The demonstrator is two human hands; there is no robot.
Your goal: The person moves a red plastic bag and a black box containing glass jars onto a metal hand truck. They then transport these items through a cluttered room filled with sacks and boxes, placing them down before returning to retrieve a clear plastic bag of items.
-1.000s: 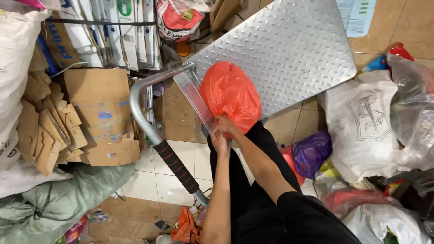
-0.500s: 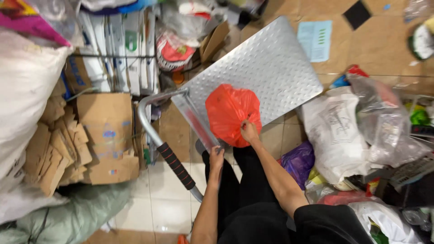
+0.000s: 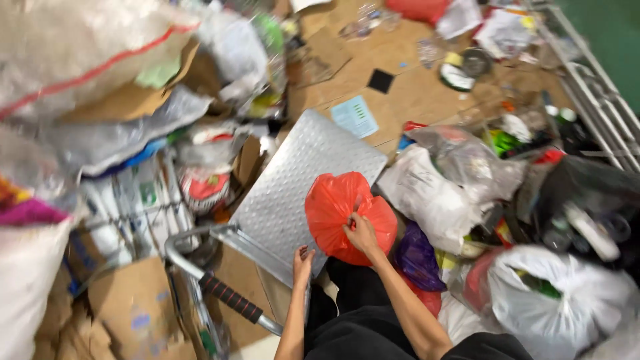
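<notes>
1. Gripping the red plastic bag (image 3: 347, 213): right hand (image 3: 362, 233) has its fingers curled into the bag's surface near its lower middle, bunching the plastic. Closed hold, contact clear.
2. Left hand (image 3: 303, 261) sits at 8 o'clock from the bag, fingers loosely bent, resting at the near edge of the metal platform (image 3: 293, 187). Cannot tell whether it grips the edge or only touches it; nothing else in it.
3. Red bag lies on the near right corner of the platform, overhanging the edge toward the person's dark-clothed legs (image 3: 360, 313). Roughly frame centre.
4. Platform is a dimpled silver cart deck, tilted diagonally in view. Its tubular handle (image 3: 230, 297) with black ribbed grip is at 8 o'clock from the bag, well apart.
5. Purple bag (image 3: 417, 257) just beside the red one at 4 o'clock.
6. White bags: one (image 3: 427, 193) at 2 o'clock, near; another (image 3: 567, 293) at 4 o'clock, further out.
7. Cardboard pieces (image 3: 127, 307) at 8 o'clock past the handle. Clear sacks (image 3: 80, 60) at 10 o'clock. Edges of frame blurred, small items unreadable.
</notes>
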